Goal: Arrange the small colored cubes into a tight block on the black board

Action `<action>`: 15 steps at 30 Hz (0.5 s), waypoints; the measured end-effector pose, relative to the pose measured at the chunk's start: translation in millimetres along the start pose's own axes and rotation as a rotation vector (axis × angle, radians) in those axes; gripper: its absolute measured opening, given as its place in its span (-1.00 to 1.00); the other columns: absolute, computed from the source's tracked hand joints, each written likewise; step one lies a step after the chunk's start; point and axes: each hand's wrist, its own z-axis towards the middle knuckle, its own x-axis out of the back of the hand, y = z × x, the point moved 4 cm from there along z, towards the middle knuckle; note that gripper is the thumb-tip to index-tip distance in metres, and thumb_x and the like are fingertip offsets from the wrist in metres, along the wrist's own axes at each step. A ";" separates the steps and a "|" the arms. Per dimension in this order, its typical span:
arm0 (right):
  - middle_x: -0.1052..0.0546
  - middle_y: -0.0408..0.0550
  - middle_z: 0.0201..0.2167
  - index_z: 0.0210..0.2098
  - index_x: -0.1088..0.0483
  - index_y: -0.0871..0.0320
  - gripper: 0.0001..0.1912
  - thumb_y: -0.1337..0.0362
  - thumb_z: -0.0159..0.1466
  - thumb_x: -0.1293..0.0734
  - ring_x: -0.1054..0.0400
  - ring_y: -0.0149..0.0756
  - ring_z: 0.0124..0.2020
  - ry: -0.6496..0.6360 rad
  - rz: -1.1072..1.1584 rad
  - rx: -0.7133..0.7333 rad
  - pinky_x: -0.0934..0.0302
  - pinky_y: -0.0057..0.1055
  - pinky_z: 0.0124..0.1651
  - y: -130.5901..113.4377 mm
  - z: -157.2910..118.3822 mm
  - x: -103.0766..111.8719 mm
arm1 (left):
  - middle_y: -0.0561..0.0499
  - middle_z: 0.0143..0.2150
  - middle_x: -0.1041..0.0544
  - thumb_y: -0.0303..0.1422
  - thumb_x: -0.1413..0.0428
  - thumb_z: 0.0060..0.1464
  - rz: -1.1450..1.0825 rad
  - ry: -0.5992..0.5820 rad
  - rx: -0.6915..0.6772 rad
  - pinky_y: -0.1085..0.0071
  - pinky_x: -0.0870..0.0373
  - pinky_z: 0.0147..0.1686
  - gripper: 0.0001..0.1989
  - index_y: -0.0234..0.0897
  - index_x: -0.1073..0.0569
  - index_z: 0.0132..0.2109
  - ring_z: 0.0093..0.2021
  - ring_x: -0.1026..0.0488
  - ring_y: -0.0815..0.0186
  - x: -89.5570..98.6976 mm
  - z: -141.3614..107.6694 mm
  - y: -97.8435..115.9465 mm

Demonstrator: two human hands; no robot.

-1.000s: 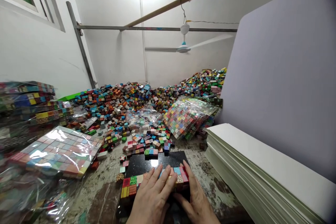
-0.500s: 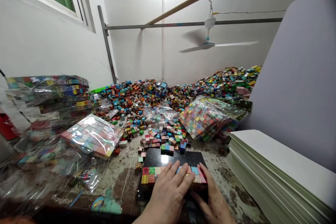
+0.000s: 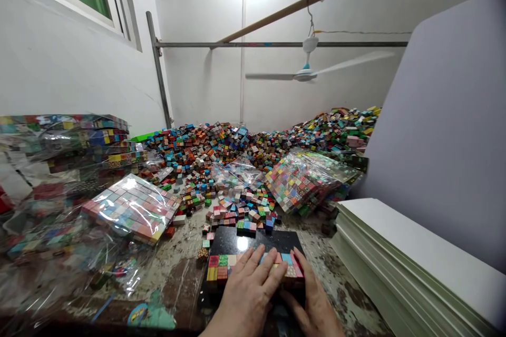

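Note:
Two rows of small cubes (image 3: 217, 268), printed in many colours and patterns, lie side by side on a shiny black board (image 3: 284, 242) in front of me. My left hand (image 3: 249, 284) is laid flat over the middle of the rows, its fingers stretched towards the back and a little apart. At their right end, my right hand (image 3: 314, 289) grips the cubes, with the fingers along the side and the thumb at the front. Both hands hide part of the rows. A few loose cubes (image 3: 247, 227) touch the board's back edge.
A large heap of loose cubes (image 3: 221, 142) covers the back of the worn table (image 3: 185, 274). Film-wrapped block panels lie left (image 3: 132, 205) and right (image 3: 296, 184). A stack of white sheets (image 3: 411, 253) stands on the right, near a tall pale panel (image 3: 446, 131). A fan (image 3: 306, 73) hangs above.
The whole view has shifted slightly, so things appear a little further left and lower. Both hands keep their places on the rows of cubes. The fan blades have turned.

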 end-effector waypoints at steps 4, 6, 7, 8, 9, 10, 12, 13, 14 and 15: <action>-0.22 0.15 0.17 0.27 0.31 0.02 -0.30 0.24 0.26 -0.16 -0.17 -0.06 0.13 0.032 0.012 -0.010 -0.19 -0.02 0.06 -5.5 1.8 2.9 | 0.08 0.29 -0.09 -0.28 0.05 0.16 0.013 0.006 0.006 0.13 -0.17 0.15 -0.42 -0.04 0.07 0.28 0.25 -0.08 0.14 -0.2 -0.9 0.7; -0.22 0.16 0.17 0.27 0.30 0.02 -0.32 0.24 0.26 -0.15 -0.18 -0.06 0.13 0.040 0.017 -0.017 -0.20 -0.01 0.05 -8.5 2.7 4.3 | 0.08 0.29 -0.10 -0.28 0.04 0.16 0.003 -0.001 0.018 0.12 -0.17 0.15 -0.43 -0.03 0.04 0.28 0.25 -0.08 0.15 1.3 -0.7 1.2; -0.22 0.16 0.17 0.26 0.30 0.02 -0.32 0.24 0.26 -0.15 -0.18 -0.06 0.13 0.036 0.018 -0.020 -0.20 -0.01 0.05 -9.6 3.0 4.7 | 0.08 0.29 -0.10 -0.28 0.04 0.16 -0.002 -0.003 0.023 0.11 -0.17 0.15 -0.43 -0.03 0.03 0.27 0.25 -0.08 0.15 2.0 -0.5 1.4; -0.22 0.16 0.17 0.26 0.29 0.02 -0.32 0.24 0.26 -0.15 -0.19 -0.06 0.12 0.034 0.018 -0.023 -0.20 -0.02 0.04 -10.5 3.1 5.1 | 0.08 0.29 -0.11 -0.28 0.03 0.16 -0.005 -0.004 0.027 0.11 -0.17 0.14 -0.44 -0.02 0.02 0.27 0.24 -0.09 0.15 2.6 -0.2 1.4; -0.22 0.16 0.17 0.26 0.29 0.03 -0.32 0.24 0.26 -0.15 -0.19 -0.06 0.12 0.032 0.017 -0.026 -0.20 -0.03 0.04 -11.1 3.2 5.3 | 0.08 0.28 -0.12 -0.29 0.02 0.15 -0.006 -0.002 0.029 0.11 -0.18 0.14 -0.43 -0.02 0.01 0.26 0.24 -0.09 0.16 3.0 0.2 1.4; -0.22 0.17 0.17 0.26 0.28 0.03 -0.32 0.24 0.26 -0.16 -0.19 -0.06 0.12 0.030 0.016 -0.028 -0.20 -0.04 0.05 -11.5 3.2 5.4 | 0.07 0.28 -0.13 -0.30 0.01 0.14 -0.005 0.004 0.030 0.12 -0.18 0.14 -0.43 -0.02 0.00 0.26 0.24 -0.10 0.16 3.1 0.6 1.3; -0.23 0.16 0.17 0.26 0.27 0.04 -0.32 0.25 0.25 -0.16 -0.19 -0.07 0.12 0.027 0.016 -0.031 -0.20 -0.05 0.05 -11.8 3.0 5.0 | 0.07 0.27 -0.15 -0.32 -0.01 0.13 0.004 0.017 0.025 0.13 -0.18 0.14 -0.43 -0.02 -0.01 0.26 0.23 -0.10 0.17 2.8 1.4 1.2; -0.23 0.16 0.17 0.26 0.27 0.04 -0.32 0.24 0.25 -0.17 -0.19 -0.07 0.12 0.028 0.017 -0.034 -0.19 -0.05 0.06 -11.6 2.9 4.6 | 0.08 0.27 -0.15 -0.33 -0.01 0.14 0.009 0.022 0.023 0.13 -0.17 0.14 -0.43 -0.01 -0.02 0.25 0.23 -0.11 0.18 2.4 1.6 1.2; -0.22 0.16 0.17 0.26 0.27 0.04 -0.32 0.24 0.25 -0.17 -0.19 -0.07 0.12 0.032 0.019 -0.037 -0.19 -0.04 0.06 -11.3 2.7 4.1 | 0.09 0.27 -0.15 -0.33 0.00 0.14 0.012 0.023 0.022 0.14 -0.17 0.15 -0.45 -0.01 -0.03 0.25 0.23 -0.11 0.18 1.8 1.8 1.2; -0.22 0.16 0.17 0.26 0.27 0.04 -0.32 0.24 0.25 -0.17 -0.19 -0.06 0.12 0.036 0.022 -0.037 -0.18 -0.03 0.06 -10.9 2.5 3.7 | 0.11 0.27 -0.15 -0.33 0.02 0.15 0.013 0.021 0.027 0.14 -0.17 0.14 -0.46 0.00 -0.04 0.25 0.23 -0.12 0.18 1.1 1.8 1.1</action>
